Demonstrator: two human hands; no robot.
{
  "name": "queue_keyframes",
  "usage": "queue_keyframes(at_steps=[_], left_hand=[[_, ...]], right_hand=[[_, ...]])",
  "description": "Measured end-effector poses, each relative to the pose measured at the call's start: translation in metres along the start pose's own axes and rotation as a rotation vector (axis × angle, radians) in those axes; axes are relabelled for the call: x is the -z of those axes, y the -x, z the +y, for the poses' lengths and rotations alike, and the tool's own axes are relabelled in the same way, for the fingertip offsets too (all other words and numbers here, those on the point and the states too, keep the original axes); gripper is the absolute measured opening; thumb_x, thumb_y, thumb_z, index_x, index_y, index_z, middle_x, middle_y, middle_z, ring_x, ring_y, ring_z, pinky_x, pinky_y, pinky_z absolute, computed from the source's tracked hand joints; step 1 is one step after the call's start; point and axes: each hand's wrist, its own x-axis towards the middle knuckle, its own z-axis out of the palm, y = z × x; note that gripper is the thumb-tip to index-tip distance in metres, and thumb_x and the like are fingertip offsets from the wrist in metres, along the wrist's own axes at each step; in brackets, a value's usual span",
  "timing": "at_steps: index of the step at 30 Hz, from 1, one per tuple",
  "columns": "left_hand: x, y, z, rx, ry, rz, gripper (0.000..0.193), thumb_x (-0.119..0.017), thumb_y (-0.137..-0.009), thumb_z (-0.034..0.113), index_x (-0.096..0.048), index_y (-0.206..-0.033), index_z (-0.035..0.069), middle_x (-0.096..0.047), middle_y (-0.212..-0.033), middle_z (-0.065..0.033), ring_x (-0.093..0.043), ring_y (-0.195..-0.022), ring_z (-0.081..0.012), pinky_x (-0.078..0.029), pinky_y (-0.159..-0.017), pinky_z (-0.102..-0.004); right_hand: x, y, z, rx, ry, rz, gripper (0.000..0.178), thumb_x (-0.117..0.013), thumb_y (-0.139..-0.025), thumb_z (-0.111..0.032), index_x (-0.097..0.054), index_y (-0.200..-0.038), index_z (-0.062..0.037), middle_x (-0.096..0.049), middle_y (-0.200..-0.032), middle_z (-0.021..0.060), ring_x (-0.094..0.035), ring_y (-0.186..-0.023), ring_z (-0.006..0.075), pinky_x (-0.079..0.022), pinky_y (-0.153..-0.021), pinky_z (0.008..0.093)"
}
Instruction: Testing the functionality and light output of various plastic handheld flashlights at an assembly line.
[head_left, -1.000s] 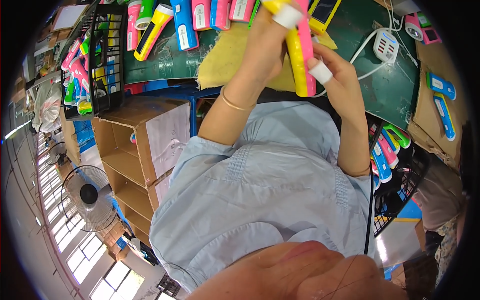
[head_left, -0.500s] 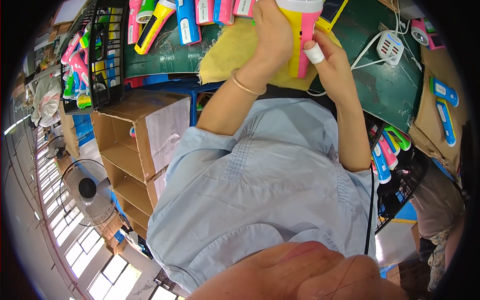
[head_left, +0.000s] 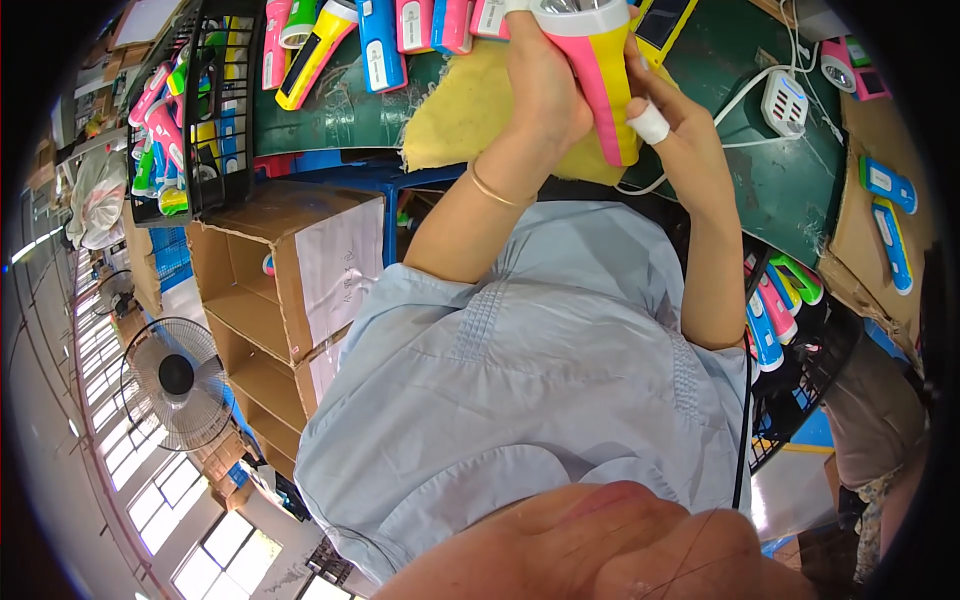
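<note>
A pink and yellow flashlight (head_left: pixel 606 95) with a wide white head stands nearly upright in front of me, its lens end at the top edge of the view. My left hand (head_left: pixel 545 95) grips its left side, close to the head. On the other side my right hand (head_left: pixel 685 135) holds it, fingers reaching behind the body; white tape wraps the thumb. Beneath the hands lies a yellow cloth (head_left: pixel 455 115) on the green tabletop (head_left: pixel 760 190). A yellow flashlight with a dark panel (head_left: pixel 662 25) rests just beyond my right fingers.
Several colourful flashlights (head_left: pixel 380 45) line the table's far side. A black basket (head_left: pixel 240 120) of flashlights stands at left, another basket (head_left: pixel 800 390) at right. A white charging hub (head_left: pixel 784 103) with cables lies on the right. Cardboard compartments (head_left: pixel 265 290) stand at lower left.
The flashlight has tilted, its head shifting left and its tail slightly right and nearer me. More of the lens shows. My right hand has moved a little right and nearer.
</note>
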Motion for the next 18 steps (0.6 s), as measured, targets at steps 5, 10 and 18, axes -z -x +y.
queue_keyframes(at_steps=[5, 10, 18], left_hand=[[0.011, -0.015, -0.008, -0.073, 0.016, -0.049, 0.067, -0.012, -0.090, 0.052, -0.055, -0.085, 0.000, -0.056, -0.063, -0.0109, -0.053, -0.052, -0.0225, -0.045, -0.047, -0.0303], [-0.023, -0.027, -0.006, 0.149, -0.127, 0.049, 0.051, -0.025, -0.094, 0.047, -0.050, -0.097, 0.002, -0.060, -0.087, -0.0104, -0.061, -0.078, -0.0205, -0.051, -0.066, -0.0323], [0.102, -0.219, 0.194, -1.129, -2.035, 0.260, 0.030, -0.058, -0.070, 0.011, -0.055, -0.096, -0.005, -0.059, -0.096, -0.0237, -0.055, -0.092, -0.0392, -0.045, -0.082, -0.0440]], right_hand=[[-0.002, -0.017, 0.000, -0.038, -0.117, -0.109, 0.040, -0.063, -0.085, -0.020, -0.054, -0.113, 0.0071, -0.058, -0.102, 0.0049, -0.052, -0.093, 0.0095, -0.041, -0.084, 0.0235], [0.025, -0.011, 0.050, -0.239, -0.254, 0.115, 0.046, -0.049, -0.091, -0.035, -0.048, -0.119, 0.0019, -0.056, -0.114, 0.0103, -0.054, -0.103, 0.0182, -0.041, -0.092, 0.0303], [0.272, 0.015, -0.005, 0.127, -0.178, 0.886, 0.046, -0.052, -0.090, -0.030, -0.042, -0.126, -0.0027, -0.056, -0.110, 0.0124, -0.056, -0.095, 0.0243, -0.047, -0.080, 0.0374]])
